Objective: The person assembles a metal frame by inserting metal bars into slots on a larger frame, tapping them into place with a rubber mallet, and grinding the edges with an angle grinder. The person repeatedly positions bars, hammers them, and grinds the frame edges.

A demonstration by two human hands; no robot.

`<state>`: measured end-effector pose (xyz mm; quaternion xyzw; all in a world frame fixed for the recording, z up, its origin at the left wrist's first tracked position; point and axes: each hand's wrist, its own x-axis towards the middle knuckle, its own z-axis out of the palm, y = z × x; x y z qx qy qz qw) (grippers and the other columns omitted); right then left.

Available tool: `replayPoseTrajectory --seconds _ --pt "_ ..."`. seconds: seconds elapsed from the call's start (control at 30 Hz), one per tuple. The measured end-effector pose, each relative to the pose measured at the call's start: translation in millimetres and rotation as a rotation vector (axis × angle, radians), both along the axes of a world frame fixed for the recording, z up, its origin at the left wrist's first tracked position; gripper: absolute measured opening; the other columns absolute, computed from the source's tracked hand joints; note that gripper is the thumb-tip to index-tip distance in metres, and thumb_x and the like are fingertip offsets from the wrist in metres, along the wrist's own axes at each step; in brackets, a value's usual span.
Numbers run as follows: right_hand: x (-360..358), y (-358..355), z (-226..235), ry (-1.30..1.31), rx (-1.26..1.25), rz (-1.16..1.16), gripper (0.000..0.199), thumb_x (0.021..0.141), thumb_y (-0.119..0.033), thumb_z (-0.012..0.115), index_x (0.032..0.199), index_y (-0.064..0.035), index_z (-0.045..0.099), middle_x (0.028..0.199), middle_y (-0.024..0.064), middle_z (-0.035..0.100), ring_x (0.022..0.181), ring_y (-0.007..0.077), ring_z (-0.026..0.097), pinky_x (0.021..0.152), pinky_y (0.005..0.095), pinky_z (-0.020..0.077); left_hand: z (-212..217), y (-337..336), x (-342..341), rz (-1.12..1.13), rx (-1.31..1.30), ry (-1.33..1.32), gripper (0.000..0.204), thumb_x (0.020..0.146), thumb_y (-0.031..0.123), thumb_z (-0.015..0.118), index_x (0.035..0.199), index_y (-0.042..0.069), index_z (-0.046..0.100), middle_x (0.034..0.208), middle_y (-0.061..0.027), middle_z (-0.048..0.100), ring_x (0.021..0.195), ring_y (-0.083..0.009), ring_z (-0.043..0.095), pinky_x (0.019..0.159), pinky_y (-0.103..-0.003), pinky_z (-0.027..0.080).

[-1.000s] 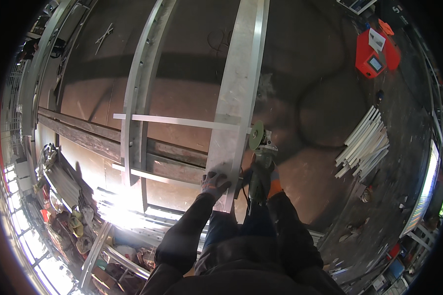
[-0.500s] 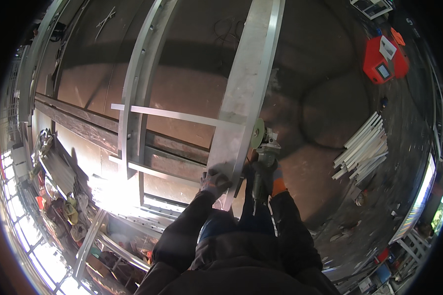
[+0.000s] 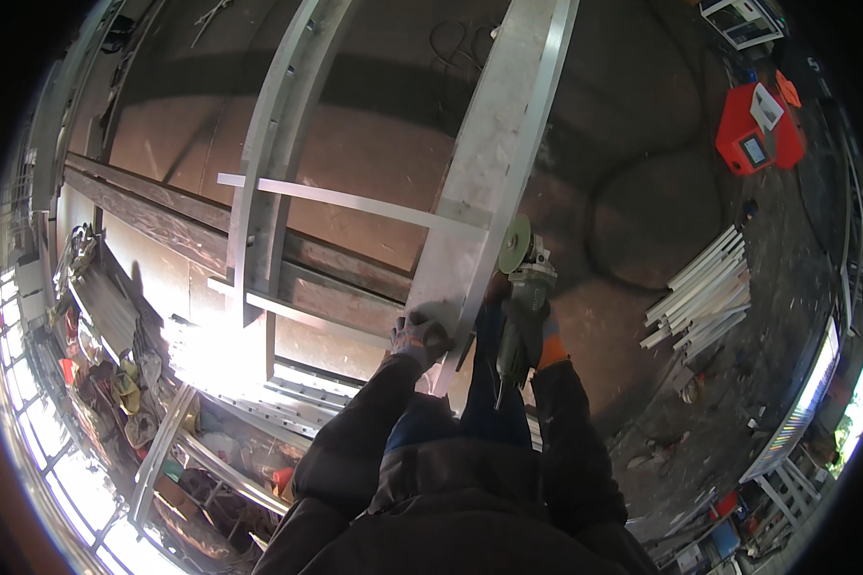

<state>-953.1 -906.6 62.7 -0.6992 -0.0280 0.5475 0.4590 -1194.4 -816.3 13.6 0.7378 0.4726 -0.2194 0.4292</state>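
An angle grinder [image 3: 520, 287] is being gripped by the gloved right hand [image 3: 530, 324], its disc beside the metal beam [image 3: 494, 172]; the beam's near end is being pressed by the left hand [image 3: 415, 337], fingers curled. White profiles [image 3: 705, 292] are lying at three o'clock, a red boxy machine [image 3: 759, 129] at two o'clock.

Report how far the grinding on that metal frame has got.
Done: crossbars already sit between the two long rails. In hand: left hand steadies the near rail; right hand holds the angle grinder, disc at the rail's edge. How much remains can't be judged.

Metal frame [image 3: 489, 182] on dusty floor [image 3: 633, 240]
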Motion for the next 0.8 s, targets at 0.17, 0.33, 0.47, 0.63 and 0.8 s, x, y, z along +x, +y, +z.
replayPoseTrajectory --seconds 0.17,0.33,0.47,0.63,0.8 --pt "-1 -4 -11 -0.122 -0.085 -0.001 0.035 0.084 -0.029 0.076 0.108 -0.0070 0.066 0.093 0.0048 0.066 0.084 0.0161 0.063 0.070 0.0349 0.0537 -2 -1 -1 0.030 -0.007 -0.019 0.035 0.073 0.047 0.081 0.097 0.023 0.074 0.136 -0.0128 0.049 0.129 -0.0408 0.039 0.110 -0.052 0.030" --pt "2 5 19 0.026 -0.038 0.077 0.033 0.084 -0.026 0.075 0.109 -0.0059 0.067 0.093 0.0060 0.068 0.083 0.0171 0.064 0.070 0.0345 0.0538 -2 1 -1 0.030 -0.026 -0.028 0.036 0.072 0.048 0.082 0.097 0.023 0.074 0.137 -0.0125 0.049 0.130 -0.0409 0.037 0.111 -0.051 0.030" --pt "2 16 39 -0.011 0.016 -0.030 0.013 0.085 -0.013 0.071 0.089 -0.0012 0.067 0.073 0.0090 0.068 0.061 0.0196 0.065 0.052 0.0333 0.0535 0 3 2 0.018 -0.026 0.004 0.036 0.071 0.047 0.083 0.097 0.023 0.075 0.137 -0.0126 0.049 0.131 -0.0409 0.036 0.111 -0.050 0.030" --pt "-2 13 27 -0.075 0.044 -0.067 0.017 0.083 -0.015 0.073 0.091 -0.0010 0.066 0.078 0.0088 0.069 0.061 0.0195 0.065 0.052 0.0336 0.0533 3 5 4 0.018 -0.044 0.020 0.036 0.071 0.048 0.082 0.097 0.024 0.075 0.135 -0.0133 0.050 0.130 -0.0407 0.037 0.111 -0.049 0.030" --pt "-1 6 6 -0.067 0.084 -0.026 0.022 0.082 -0.016 0.076 0.096 -0.0031 0.065 0.078 0.0077 0.067 0.064 0.0194 0.066 0.052 0.0338 0.0531 -1 5 5 0.033 -0.039 0.024 0.035 0.070 0.046 0.083 0.096 0.024 0.075 0.134 -0.0141 0.051 0.130 -0.0409 0.038 0.111 -0.050 0.031"
